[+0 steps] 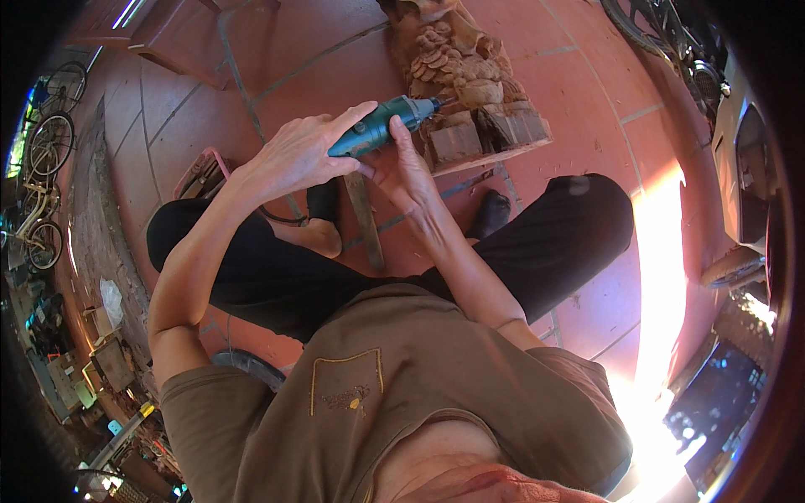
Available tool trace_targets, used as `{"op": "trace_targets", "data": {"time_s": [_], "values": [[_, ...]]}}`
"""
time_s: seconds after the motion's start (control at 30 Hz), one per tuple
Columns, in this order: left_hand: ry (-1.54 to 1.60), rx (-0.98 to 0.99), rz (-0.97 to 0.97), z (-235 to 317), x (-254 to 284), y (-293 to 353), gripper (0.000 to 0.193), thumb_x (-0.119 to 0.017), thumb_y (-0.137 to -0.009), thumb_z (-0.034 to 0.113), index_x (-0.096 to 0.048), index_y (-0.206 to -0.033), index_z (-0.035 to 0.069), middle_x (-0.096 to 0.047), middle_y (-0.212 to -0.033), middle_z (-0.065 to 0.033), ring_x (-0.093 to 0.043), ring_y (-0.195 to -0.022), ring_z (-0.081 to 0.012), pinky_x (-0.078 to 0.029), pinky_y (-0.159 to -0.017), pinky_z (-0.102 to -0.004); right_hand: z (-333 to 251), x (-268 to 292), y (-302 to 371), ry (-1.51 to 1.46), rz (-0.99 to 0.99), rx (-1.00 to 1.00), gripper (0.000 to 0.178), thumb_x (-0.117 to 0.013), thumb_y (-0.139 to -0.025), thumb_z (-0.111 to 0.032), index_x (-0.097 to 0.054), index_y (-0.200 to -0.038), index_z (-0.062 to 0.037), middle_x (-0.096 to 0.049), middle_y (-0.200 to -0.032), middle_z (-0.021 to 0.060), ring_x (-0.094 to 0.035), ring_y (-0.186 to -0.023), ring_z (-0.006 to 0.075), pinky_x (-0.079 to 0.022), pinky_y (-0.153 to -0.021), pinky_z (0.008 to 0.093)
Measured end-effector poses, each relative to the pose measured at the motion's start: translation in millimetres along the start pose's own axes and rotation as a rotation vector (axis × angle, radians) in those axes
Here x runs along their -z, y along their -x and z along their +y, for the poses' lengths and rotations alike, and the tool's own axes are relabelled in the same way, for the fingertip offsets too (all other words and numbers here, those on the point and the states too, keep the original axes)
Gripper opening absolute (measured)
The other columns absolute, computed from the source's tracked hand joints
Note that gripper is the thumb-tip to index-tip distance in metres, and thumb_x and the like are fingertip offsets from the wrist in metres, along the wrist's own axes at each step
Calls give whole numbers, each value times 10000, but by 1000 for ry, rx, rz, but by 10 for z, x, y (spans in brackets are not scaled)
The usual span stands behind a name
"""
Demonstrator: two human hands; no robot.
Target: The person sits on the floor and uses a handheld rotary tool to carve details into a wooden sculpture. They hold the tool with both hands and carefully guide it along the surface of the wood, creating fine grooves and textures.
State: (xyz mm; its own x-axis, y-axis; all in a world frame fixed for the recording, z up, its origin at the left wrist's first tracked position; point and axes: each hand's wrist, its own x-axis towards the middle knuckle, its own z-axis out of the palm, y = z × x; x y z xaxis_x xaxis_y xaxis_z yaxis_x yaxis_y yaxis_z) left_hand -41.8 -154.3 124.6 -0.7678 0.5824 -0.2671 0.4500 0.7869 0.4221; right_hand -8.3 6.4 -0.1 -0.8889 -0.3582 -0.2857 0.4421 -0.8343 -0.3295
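Note:
Both my hands are closed around a green, cylindrical rotary grinder point(377, 127) held out above my crossed legs. My left hand point(302, 149) wraps the rear of its body from the left. My right hand point(404, 172) supports it from below and the right, with the thumb up along its side. The thin bit points right, at a carved wooden sculpture point(457, 71) with rounded, layered relief and a blocky base. Whether the bit touches the wood, I cannot tell. A narrow wooden strip point(364, 222) lies on the floor below the grinder.
Reddish floor tiles point(314, 80) surround me, with a bright sunlit band point(662, 277) at the right. A long rough log point(96, 197) lies to the left, bicycles point(50, 142) beyond it. Wooden furniture point(180, 42) stands at the upper left, a motorbike point(746, 168) at the right.

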Motion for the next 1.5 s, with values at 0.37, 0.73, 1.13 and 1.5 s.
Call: {"op": "trace_targets", "data": {"time_s": [0.37, 0.73, 1.13, 1.5], "values": [[-29, 13, 17, -21, -94, -1, 867, -746, -779, 222, -302, -1523, 188, -647, -1109, -251, -640, -981, -445, -512, -840, -491, -24, 36, -8, 45, 10, -8, 489, -664, -917, -471, -552, -1254, -135, -617, -1172, 60, -614, -1109, 206, -569, -903, 417], [25, 31, 32, -50, -174, -18, 854, -738, -791, 226, -301, -1523, 169, -646, -1145, -251, -643, -998, -444, -514, -855, -484, -40, 62, -70, 118, 9, 10, 551, -638, -930, -486, -498, -1310, -112, -607, -1186, 86, -608, -1122, 222, -547, -929, 434], [27, 2, 7, -39, -125, -13, 843, -744, -790, 244, -319, -1515, 179, -651, -1103, -246, -643, -976, -440, -509, -837, -488, 19, 99, -17, 50, 37, -4, 538, -660, -914, -493, -519, -1291, -136, -598, -1210, 43, -584, -1146, 198, -549, -912, 438], [17, 2, 44, -44, -138, -7, 851, -743, -785, 233, -314, -1519, 189, -648, -1089, -254, -640, -966, -443, -506, -824, -488, 18, 79, -46, 77, 34, 23, 515, -654, -921, -485, -520, -1277, -139, -607, -1191, 51, -591, -1132, 195, -561, -891, 447]]}}
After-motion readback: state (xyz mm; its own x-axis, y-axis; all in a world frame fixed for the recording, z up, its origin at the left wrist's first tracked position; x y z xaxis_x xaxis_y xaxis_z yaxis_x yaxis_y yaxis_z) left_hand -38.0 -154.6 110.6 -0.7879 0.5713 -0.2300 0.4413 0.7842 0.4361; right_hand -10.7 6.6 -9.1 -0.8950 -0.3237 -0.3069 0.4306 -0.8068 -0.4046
